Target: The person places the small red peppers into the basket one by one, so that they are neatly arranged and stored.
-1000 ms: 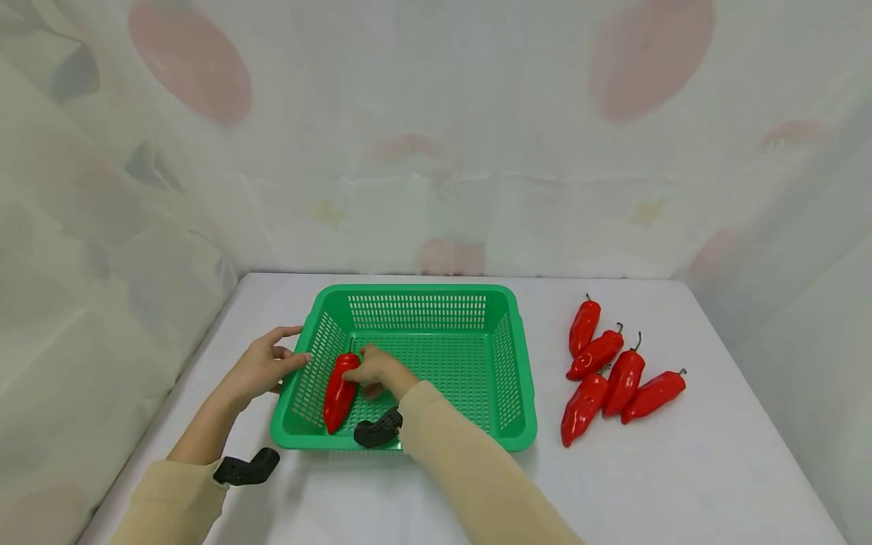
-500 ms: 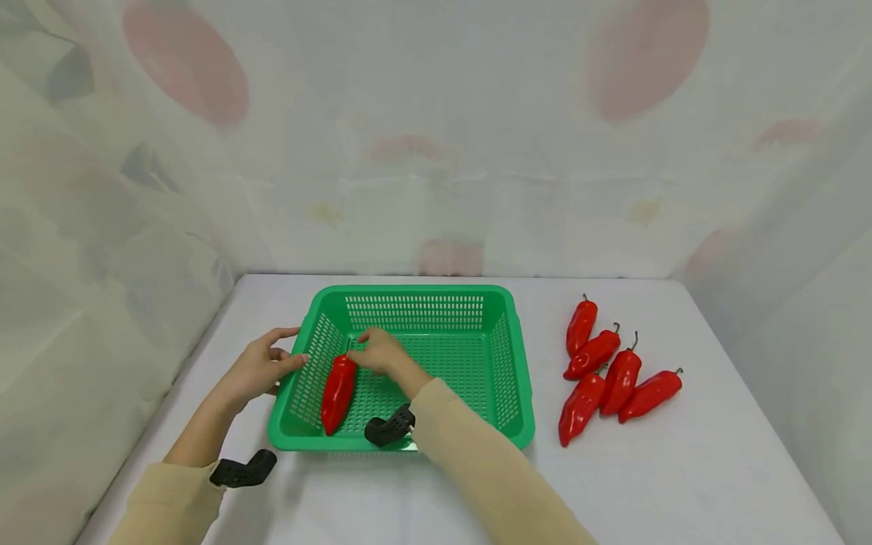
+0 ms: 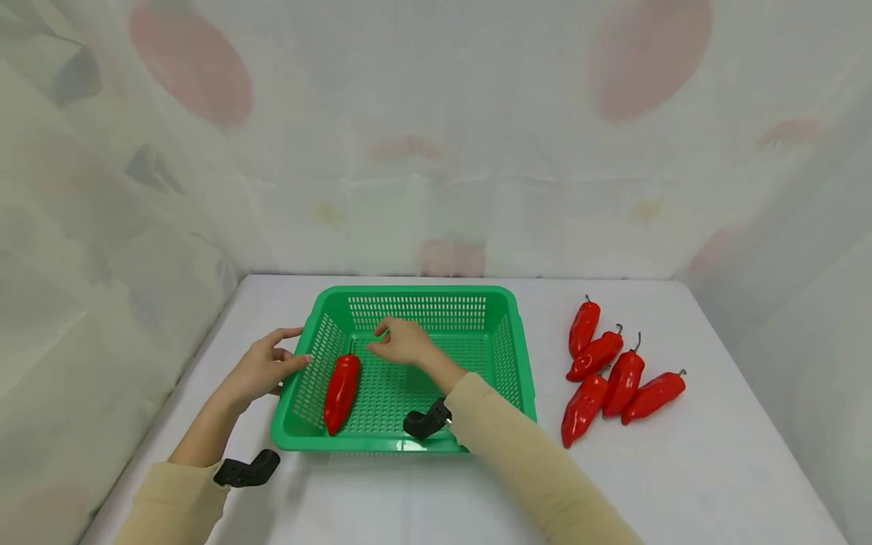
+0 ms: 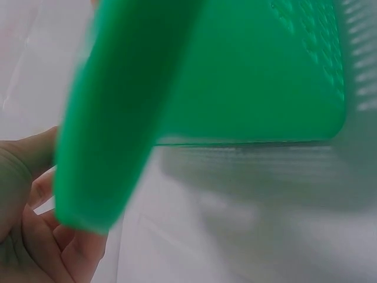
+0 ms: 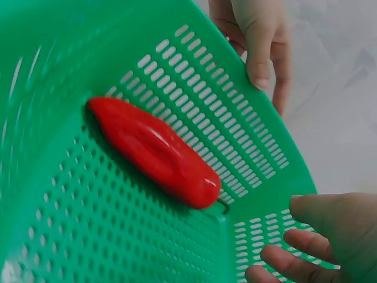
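White surface (image 3: 681, 484), green basket (image 3: 422, 291) on it, looks like early days; five red peppers (image 3: 623, 382) lie clustered outside to the right, so most seem left; one pepper (image 3: 342, 393) is in, lying along the basket's left side, stem pointing away; left hand (image 3: 266, 363) grips the basket's left edge, thumb on top; right hand (image 3: 405, 342) hovers beside that pepper, fingers (image 5: 288, 262) loosely bent, slightly apart, holding nothing.
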The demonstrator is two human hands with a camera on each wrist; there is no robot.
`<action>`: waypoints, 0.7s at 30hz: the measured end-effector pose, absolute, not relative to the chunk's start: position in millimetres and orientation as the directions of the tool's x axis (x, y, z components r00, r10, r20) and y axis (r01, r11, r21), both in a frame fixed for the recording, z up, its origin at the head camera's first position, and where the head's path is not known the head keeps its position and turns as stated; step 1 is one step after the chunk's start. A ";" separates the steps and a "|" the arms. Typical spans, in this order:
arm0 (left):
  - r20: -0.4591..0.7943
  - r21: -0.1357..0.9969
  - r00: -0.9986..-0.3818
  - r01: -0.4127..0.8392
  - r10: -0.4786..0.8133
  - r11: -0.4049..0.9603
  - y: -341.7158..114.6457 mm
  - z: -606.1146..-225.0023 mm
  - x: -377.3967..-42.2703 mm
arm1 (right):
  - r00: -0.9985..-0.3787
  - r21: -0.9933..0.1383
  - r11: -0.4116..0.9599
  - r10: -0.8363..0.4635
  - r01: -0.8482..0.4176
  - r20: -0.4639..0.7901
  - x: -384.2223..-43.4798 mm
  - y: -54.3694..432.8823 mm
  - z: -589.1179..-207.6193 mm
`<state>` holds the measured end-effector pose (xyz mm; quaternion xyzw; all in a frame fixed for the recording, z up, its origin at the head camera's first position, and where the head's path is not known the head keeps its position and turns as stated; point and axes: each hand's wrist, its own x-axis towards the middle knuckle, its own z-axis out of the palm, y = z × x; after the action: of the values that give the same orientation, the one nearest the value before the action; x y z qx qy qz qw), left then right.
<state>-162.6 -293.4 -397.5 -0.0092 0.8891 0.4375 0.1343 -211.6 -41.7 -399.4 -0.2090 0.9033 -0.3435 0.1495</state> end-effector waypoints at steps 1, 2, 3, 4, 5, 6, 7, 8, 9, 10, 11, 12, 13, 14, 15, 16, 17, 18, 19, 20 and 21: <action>-0.247 0.773 -0.964 -0.134 0.099 0.619 -293.4 -397.4 -162.5 | -0.866 -0.674 0.680 -0.486 -0.290 -0.117 -212.0 -39.4 -397.6; -0.246 0.772 -0.964 -0.134 0.099 0.621 -293.4 -397.4 -162.4 | -0.864 -0.667 0.680 -0.492 -0.306 -0.105 -212.6 -37.1 -396.1; -0.246 0.773 -0.964 -0.134 0.099 0.620 -293.5 -397.5 -162.3 | -0.861 -0.661 0.677 -0.500 -0.322 -0.092 -213.2 -34.6 -393.9; -0.247 0.774 -0.964 -0.135 0.097 0.619 -293.5 -397.6 -162.2 | -0.860 -0.653 0.678 -0.505 -0.338 -0.079 -214.1 -32.6 -391.9; -0.245 0.775 -0.965 -0.134 0.098 0.618 -293.5 -397.7 -162.2 | -0.857 -0.637 0.681 -0.512 -0.361 -0.063 -215.4 -30.6 -390.7; -0.245 0.776 -0.965 -0.134 0.098 0.617 -293.5 -397.8 -162.1 | -0.854 -0.617 0.688 -0.518 -0.384 -0.047 -216.6 -28.5 -389.3; -0.245 0.776 -0.965 -0.134 0.099 0.616 -293.5 -397.8 -162.1 | -0.851 -0.601 0.690 -0.524 -0.403 -0.031 -217.7 -26.2 -387.9; -0.245 0.777 -0.965 -0.135 0.098 0.615 -293.6 -397.8 -162.1 | -0.848 -0.589 0.689 -0.530 -0.421 -0.014 -218.7 -24.1 -386.1; -0.245 0.778 -0.965 -0.136 0.097 0.613 -293.8 -397.9 -162.2 | -0.845 -0.578 0.690 -0.535 -0.436 0.000 -219.8 -21.9 -384.3; -0.246 0.778 -0.965 -0.138 0.096 0.612 -294.1 -398.0 -162.2 | -0.843 -0.572 0.687 -0.538 -0.449 0.015 -220.8 -19.6 -382.3; -0.247 0.778 -0.964 -0.139 0.095 0.613 -294.5 -398.0 -162.4 | -0.840 -0.565 0.683 -0.542 -0.463 0.032 -221.9 -17.2 -380.4; -0.248 0.778 -0.964 -0.141 0.094 0.613 -294.9 -398.1 -162.6 | -0.837 -0.569 0.674 -0.545 -0.471 0.047 -223.0 -14.8 -378.0; -0.249 0.777 -0.964 -0.141 0.093 0.614 -295.3 -398.2 -162.9 | -0.835 -0.575 0.664 -0.547 -0.478 0.063 -224.1 -12.2 -375.8; -0.249 0.776 -0.964 -0.142 0.091 0.614 -295.7 -398.4 -163.1 | -0.835 -0.585 0.654 -0.545 -0.479 0.074 -225.1 -9.5 -373.3; -0.249 0.775 -0.964 -0.142 0.091 0.615 -296.2 -398.6 -163.3 | -0.837 -0.594 0.647 -0.540 -0.478 0.085 -226.1 -6.7 -371.1; -0.250 0.775 -0.964 -0.142 0.091 0.616 -296.6 -398.6 -163.4 | -0.840 -0.596 0.645 -0.534 -0.478 0.095 -227.2 -3.9 -369.2; -0.249 0.773 -0.964 -0.141 0.092 0.618 -297.0 -398.7 -163.5 | -0.843 -0.603 0.641 -0.528 -0.476 0.105 -228.5 -1.3 -367.7; -0.247 0.773 -0.965 -0.139 0.092 0.619 -297.3 -398.7 -163.6 | -0.848 -0.608 0.639 -0.518 -0.472 0.114 -229.6 1.4 -365.9; -0.247 0.772 -0.965 -0.138 0.092 0.620 -297.5 -398.7 -163.6 | -0.852 -0.609 0.640 -0.509 -0.469 0.121 -230.3 4.3 -364.2; -0.246 0.772 -0.965 -0.137 0.093 0.621 -297.7 -398.6 -163.5 | -0.856 -0.614 0.638 -0.502 -0.465 0.126 -230.8 7.1 -362.6; -0.246 0.773 -0.965 -0.137 0.093 0.620 -297.8 -398.5 -163.4 | -0.858 -0.613 0.639 -0.496 -0.464 0.133 -231.5 9.7 -361.3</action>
<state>-163.4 -297.8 -398.5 -0.0124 0.8903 0.4357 0.1318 -231.5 9.7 -361.3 -0.2652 0.9050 -0.3316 0.0239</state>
